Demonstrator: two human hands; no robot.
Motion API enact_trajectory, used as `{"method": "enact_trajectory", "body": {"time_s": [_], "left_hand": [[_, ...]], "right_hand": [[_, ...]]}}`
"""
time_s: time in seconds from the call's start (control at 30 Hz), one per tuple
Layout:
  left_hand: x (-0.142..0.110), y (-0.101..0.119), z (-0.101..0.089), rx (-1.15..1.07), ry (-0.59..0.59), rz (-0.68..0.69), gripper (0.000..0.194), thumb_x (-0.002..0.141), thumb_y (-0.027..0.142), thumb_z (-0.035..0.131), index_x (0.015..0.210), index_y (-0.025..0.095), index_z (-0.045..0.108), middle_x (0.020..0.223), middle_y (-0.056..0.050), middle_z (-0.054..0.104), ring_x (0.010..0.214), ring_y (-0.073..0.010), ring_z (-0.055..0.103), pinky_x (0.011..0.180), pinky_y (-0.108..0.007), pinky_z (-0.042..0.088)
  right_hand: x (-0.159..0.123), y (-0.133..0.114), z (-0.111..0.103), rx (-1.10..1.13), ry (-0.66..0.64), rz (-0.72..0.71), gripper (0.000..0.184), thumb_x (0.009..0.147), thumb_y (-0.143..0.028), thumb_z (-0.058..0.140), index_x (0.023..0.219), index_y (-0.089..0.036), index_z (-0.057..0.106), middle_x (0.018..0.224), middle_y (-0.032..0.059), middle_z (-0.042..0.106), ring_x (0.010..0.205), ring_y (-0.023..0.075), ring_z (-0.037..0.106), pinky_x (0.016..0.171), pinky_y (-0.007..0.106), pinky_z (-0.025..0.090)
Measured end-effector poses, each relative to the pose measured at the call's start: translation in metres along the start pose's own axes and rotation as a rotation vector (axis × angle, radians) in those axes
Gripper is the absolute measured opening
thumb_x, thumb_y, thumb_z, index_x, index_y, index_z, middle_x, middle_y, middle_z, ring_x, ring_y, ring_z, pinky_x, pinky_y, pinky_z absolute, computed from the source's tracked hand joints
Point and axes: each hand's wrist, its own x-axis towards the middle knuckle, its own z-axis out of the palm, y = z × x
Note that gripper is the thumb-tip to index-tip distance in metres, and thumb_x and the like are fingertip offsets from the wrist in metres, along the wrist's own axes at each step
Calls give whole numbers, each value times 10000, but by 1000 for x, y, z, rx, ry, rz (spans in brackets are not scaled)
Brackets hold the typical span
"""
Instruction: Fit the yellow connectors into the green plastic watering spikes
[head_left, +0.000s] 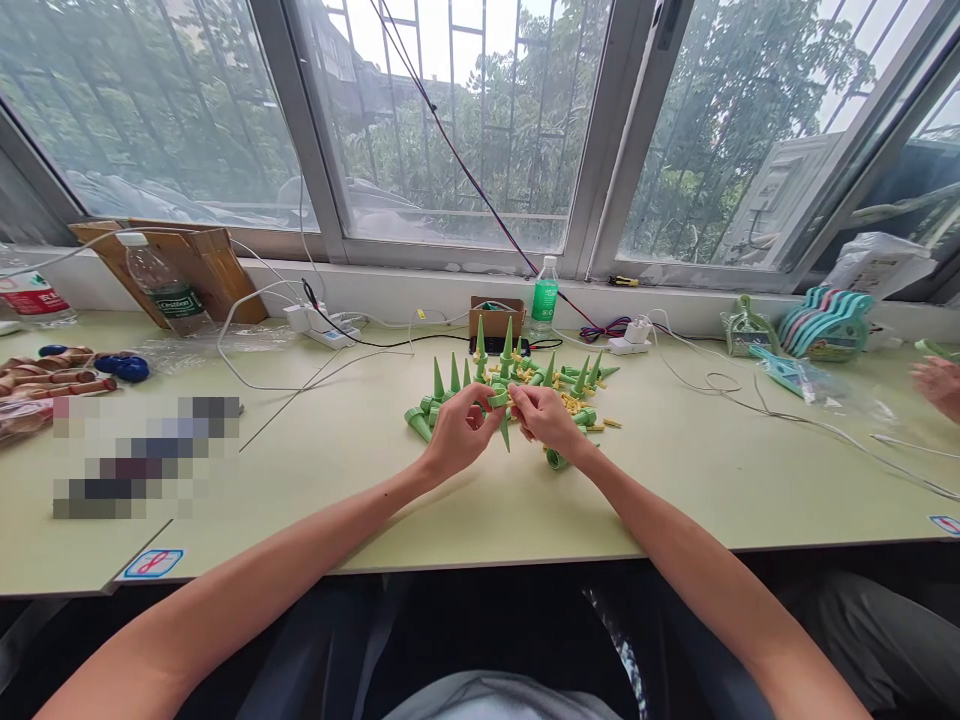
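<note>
My left hand (465,432) is closed around a green plastic spike (505,434), its wide collar up and its tip pointing down. Against that collar, my right hand (541,416) pinches a small yellow piece, mostly hidden by the fingers. Both hands meet above the front of a pile of similar green spikes (439,380), some standing on their wide ends and others lying down. Small yellow pieces (577,404) are scattered among them. Beside my right wrist a green spike (555,458) lies with its threaded opening showing.
Behind the pile stand a small cardboard box (496,312) and a green-labelled bottle (545,292). White cables (720,385) and power strips (330,328) cross the table. Teal hangers (829,325) stand at right, near another person's hand (937,385). Wooden-handled items (56,378) lie left.
</note>
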Motion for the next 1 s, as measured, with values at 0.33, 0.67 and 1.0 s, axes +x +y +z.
{"method": "enact_trajectory", "body": {"time_s": [0.33, 0.67, 1.0], "left_hand": [[-1, -4, 1, 114, 1, 180, 120, 887, 309, 578, 909, 193, 560, 858, -5, 544, 529, -44, 483, 470, -172, 430], [-1, 5, -1, -47, 1, -11, 305, 886, 369, 572, 1127, 232, 444, 955, -14, 571, 455, -18, 464, 426, -159, 400], [7, 5, -3, -434, -121, -384, 582, 898, 623, 423, 603, 138, 552, 493, -28, 536, 349, -93, 457, 339, -226, 338]], "right_hand": [[-2, -4, -2, -6, -23, 20, 511, 943, -504, 414, 536, -194, 412, 382, -59, 347, 301, 85, 422, 363, 213, 327], [0, -3, 0, 160, 78, 44, 516, 880, -639, 478, 616, -198, 425, 488, -48, 424, 318, 71, 404, 327, 223, 295], [-1, -4, 0, 164, 28, -23, 505, 886, -651, 460, 652, -205, 418, 514, -46, 437, 351, 71, 393, 347, 220, 319]]}}
